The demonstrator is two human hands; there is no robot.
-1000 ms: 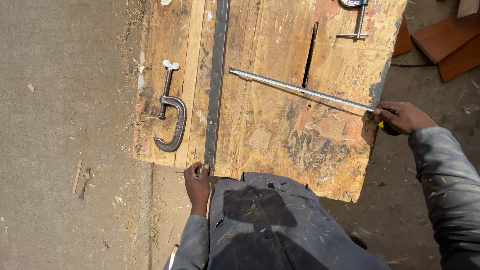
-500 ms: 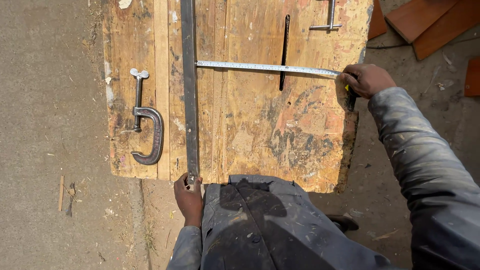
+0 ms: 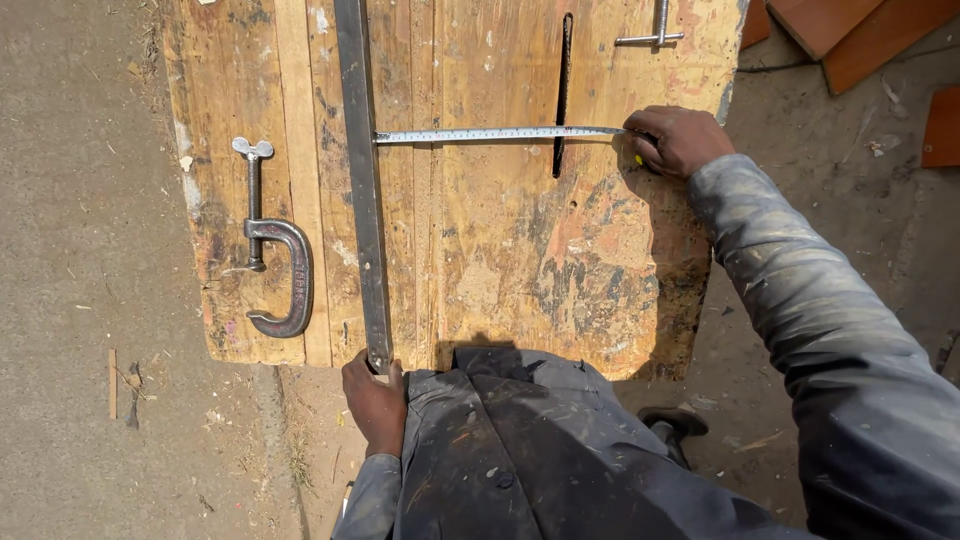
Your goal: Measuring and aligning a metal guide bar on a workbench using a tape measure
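Fingers (image 3: 665, 128) of my right hand (image 3: 680, 140) clench the tape measure (image 3: 500, 134) stretched across the bench (image 3: 480, 260), my left hand (image 3: 375, 400) grips the dark metal bar (image 3: 362, 190)'s near end; it looks stiff and heavy.

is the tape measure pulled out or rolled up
Pulled out: the tape measure blade stretches across the board from the right hand to the metal bar.

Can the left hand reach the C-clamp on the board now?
Probably yes: the left hand grips the near end of the metal bar, and the C-clamp lies just beside that bar with nothing between them, though the hand must release first.
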